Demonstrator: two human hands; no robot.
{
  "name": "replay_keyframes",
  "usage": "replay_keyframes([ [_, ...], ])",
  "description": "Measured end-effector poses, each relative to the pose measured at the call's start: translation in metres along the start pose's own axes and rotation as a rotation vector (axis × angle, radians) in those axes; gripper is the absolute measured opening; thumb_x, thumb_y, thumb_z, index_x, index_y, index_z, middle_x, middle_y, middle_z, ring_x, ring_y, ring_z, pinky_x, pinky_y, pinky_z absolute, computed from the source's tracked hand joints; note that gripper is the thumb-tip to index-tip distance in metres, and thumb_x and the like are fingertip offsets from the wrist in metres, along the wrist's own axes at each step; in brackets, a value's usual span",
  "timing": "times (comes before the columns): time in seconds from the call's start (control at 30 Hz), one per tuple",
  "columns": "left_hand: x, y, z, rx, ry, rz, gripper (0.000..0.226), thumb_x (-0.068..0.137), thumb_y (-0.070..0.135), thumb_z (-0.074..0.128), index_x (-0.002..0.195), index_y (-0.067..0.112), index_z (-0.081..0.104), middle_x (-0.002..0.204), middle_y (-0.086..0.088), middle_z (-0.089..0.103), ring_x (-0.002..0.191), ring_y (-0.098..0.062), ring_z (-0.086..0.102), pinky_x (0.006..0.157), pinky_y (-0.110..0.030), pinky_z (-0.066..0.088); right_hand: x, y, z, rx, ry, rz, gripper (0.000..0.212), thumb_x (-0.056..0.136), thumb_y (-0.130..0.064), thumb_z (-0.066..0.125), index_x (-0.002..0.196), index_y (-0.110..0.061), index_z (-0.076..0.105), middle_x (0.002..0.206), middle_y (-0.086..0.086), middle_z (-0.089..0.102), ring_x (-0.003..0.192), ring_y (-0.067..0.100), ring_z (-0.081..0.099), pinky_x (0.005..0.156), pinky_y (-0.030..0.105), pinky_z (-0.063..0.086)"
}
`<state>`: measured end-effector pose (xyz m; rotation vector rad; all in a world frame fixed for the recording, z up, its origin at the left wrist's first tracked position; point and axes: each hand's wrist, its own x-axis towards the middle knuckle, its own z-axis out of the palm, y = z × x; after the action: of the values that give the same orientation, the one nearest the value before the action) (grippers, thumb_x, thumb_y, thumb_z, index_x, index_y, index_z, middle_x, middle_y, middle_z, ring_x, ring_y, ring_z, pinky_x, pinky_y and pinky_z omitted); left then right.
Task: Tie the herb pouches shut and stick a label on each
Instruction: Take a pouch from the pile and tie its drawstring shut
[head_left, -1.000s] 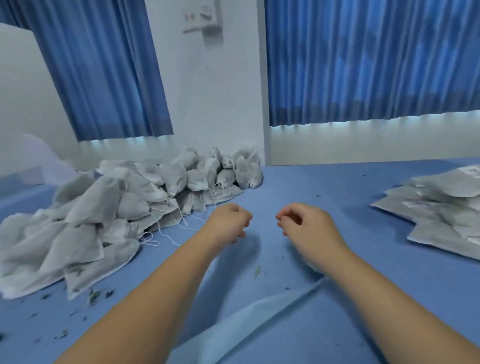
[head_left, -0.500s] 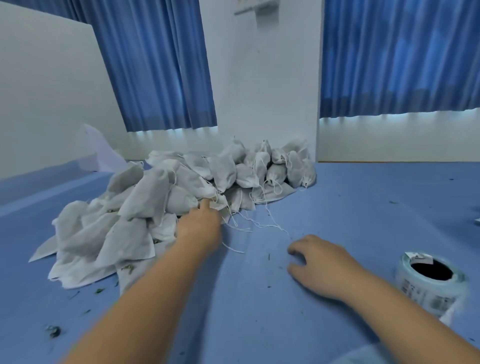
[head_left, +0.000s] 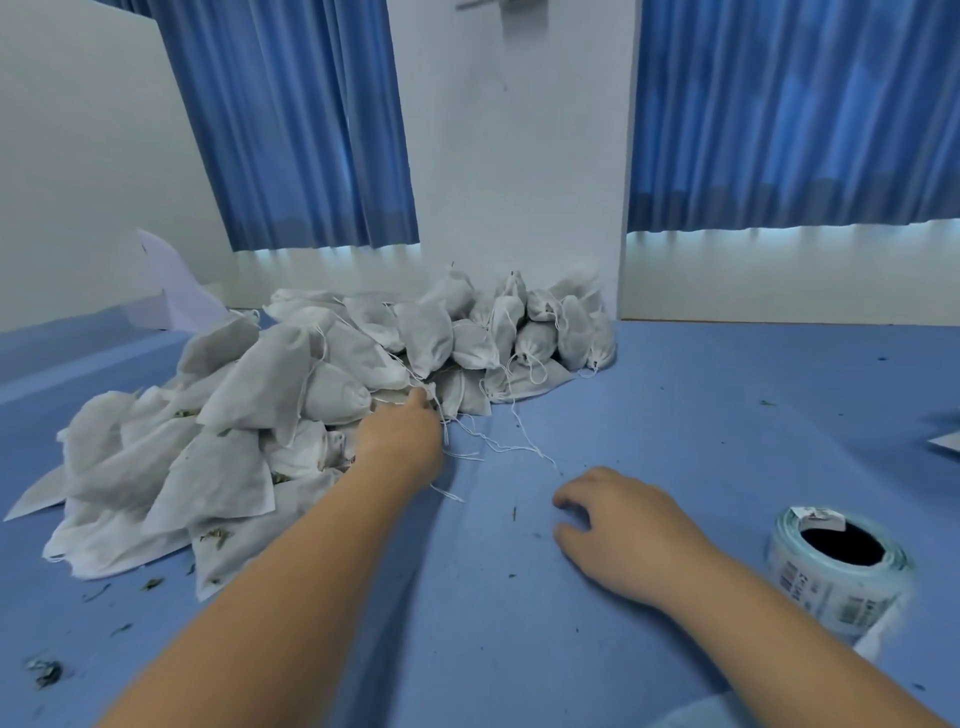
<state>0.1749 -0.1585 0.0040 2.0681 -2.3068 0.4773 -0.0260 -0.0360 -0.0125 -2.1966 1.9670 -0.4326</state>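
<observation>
A big heap of white herb pouches (head_left: 291, 395) with loose drawstrings lies on the blue table (head_left: 701, 415) at the left and centre back. My left hand (head_left: 400, 436) reaches into the heap's front edge, where its fingertips pinch the corner of one pouch (head_left: 428, 391) and thin strings trail beside it. My right hand (head_left: 623, 530) rests on the table with loosely curled fingers and holds nothing. A roll of printed labels (head_left: 841, 566) stands just right of that hand.
Herb crumbs and loose white strings (head_left: 498, 447) are scattered on the cloth. A flat white packet corner (head_left: 948, 441) shows at the right edge. White wall and blue curtains close off the back. A white sheet (head_left: 176, 291) leans at back left.
The view swung left from one second ago. My left hand went from mid-table into the pouch heap. My right hand dropped flat beside the label roll.
</observation>
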Motion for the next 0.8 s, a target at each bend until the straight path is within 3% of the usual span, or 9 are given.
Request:
replay_keyframes([
  [0.13, -0.011, 0.000, -0.007, -0.160, 0.016, 0.000, 0.028, 0.093, 0.014, 0.042, 0.119, 0.010, 0.053, 0.131, -0.001, 0.041, 0.110, -0.032, 0.055, 0.069, -0.038, 0.035, 0.000, -0.001, 0.001, -0.014, -0.009, 0.007, 0.034, 0.095, -0.038, 0.044, 0.126, -0.030, 0.055, 0.133, -0.007, 0.049, 0.117, 0.019, 0.051, 0.101, 0.032, 0.034],
  [0.23, -0.023, 0.001, -0.012, -0.421, 0.091, 0.039, 0.021, 0.095, 0.019, 0.043, 0.106, 0.008, 0.057, 0.135, 0.001, 0.046, 0.113, -0.027, 0.055, 0.078, -0.035, 0.041, -0.001, -0.002, 0.000, -0.040, -0.026, 0.010, 0.034, 0.095, -0.038, 0.045, 0.126, -0.028, 0.055, 0.131, -0.006, 0.051, 0.117, 0.019, 0.052, 0.099, 0.032, 0.036],
  [0.3, -0.035, 0.003, -0.021, -0.612, 0.144, 0.070, 0.026, 0.095, 0.017, 0.048, 0.111, 0.004, 0.062, 0.141, 0.003, 0.047, 0.119, -0.022, 0.053, 0.090, -0.029, 0.041, -0.002, -0.003, -0.002, -0.017, -0.034, 0.012, 0.032, 0.093, -0.037, 0.048, 0.122, -0.027, 0.058, 0.127, -0.005, 0.054, 0.115, 0.019, 0.053, 0.098, 0.031, 0.039],
  [0.37, -0.050, 0.009, -0.037, -0.779, 0.175, 0.095, 0.033, 0.094, 0.015, 0.052, 0.122, 0.008, 0.066, 0.139, 0.006, 0.052, 0.116, -0.017, 0.054, 0.086, -0.021, 0.036, -0.004, -0.004, -0.008, 0.089, -0.009, 0.034, 0.030, 0.091, -0.034, 0.052, 0.118, -0.025, 0.062, 0.124, -0.004, 0.058, 0.114, 0.017, 0.054, 0.095, 0.029, 0.043],
  [0.43, -0.065, 0.017, -0.058, -0.970, 0.203, 0.106, 0.031, 0.092, 0.022, 0.054, 0.118, 0.018, 0.070, 0.124, 0.011, 0.059, 0.101, -0.012, 0.058, 0.079, -0.018, 0.037, -0.005, -0.003, -0.020, 0.240, 0.081, 0.064, 0.029, 0.090, -0.030, 0.055, 0.117, -0.024, 0.064, 0.121, -0.004, 0.061, 0.111, 0.014, 0.056, 0.089, 0.024, 0.043],
  [0.5, -0.078, 0.027, -0.078, -1.219, 0.196, 0.096, 0.019, 0.089, 0.027, 0.056, 0.099, 0.028, 0.072, 0.102, 0.015, 0.065, 0.079, -0.001, 0.058, 0.065, -0.012, 0.041, -0.007, -0.001, -0.036, 0.401, 0.212, 0.087, 0.027, 0.089, -0.028, 0.058, 0.115, -0.025, 0.064, 0.117, -0.008, 0.063, 0.104, 0.010, 0.057, 0.082, 0.023, 0.042],
  [0.6, -0.092, 0.045, -0.105, -1.491, 0.130, 0.107, 0.021, 0.093, 0.013, 0.057, 0.093, 0.026, 0.074, 0.066, 0.024, 0.065, 0.060, 0.010, 0.056, 0.057, -0.006, 0.041, -0.020, 0.007, -0.059, 0.673, 0.354, 0.084, 0.036, 0.086, -0.031, 0.063, 0.122, -0.031, 0.058, 0.119, -0.018, 0.057, 0.099, -0.001, 0.057, 0.073, 0.019, 0.041],
  [0.7, -0.105, 0.070, -0.132, -1.682, 0.055, 0.138, 0.020, 0.088, 0.014, 0.060, 0.097, 0.017, 0.078, 0.057, 0.020, 0.061, 0.059, -0.002, 0.053, 0.059, -0.018, 0.040, -0.040, 0.018, -0.073, 0.784, 0.393, 0.016, 0.054, 0.084, -0.033, 0.069, 0.133, -0.034, 0.048, 0.129, -0.025, 0.050, 0.115, 0.000, 0.052, 0.081, 0.019, 0.044],
  [0.8, -0.116, 0.097, -0.154, -1.928, -0.071, 0.222, 0.035, 0.068, 0.023, 0.068, 0.097, 0.005, 0.077, 0.078, 0.004, 0.068, 0.062, -0.011, 0.051, 0.059, -0.024, 0.040, -0.059, 0.032, -0.084, 0.885, 0.418, -0.013, 0.054, 0.082, -0.024, 0.074, 0.126, -0.040, 0.047, 0.127, -0.020, 0.054, 0.120, 0.007, 0.054, 0.095, 0.030, 0.047],
])
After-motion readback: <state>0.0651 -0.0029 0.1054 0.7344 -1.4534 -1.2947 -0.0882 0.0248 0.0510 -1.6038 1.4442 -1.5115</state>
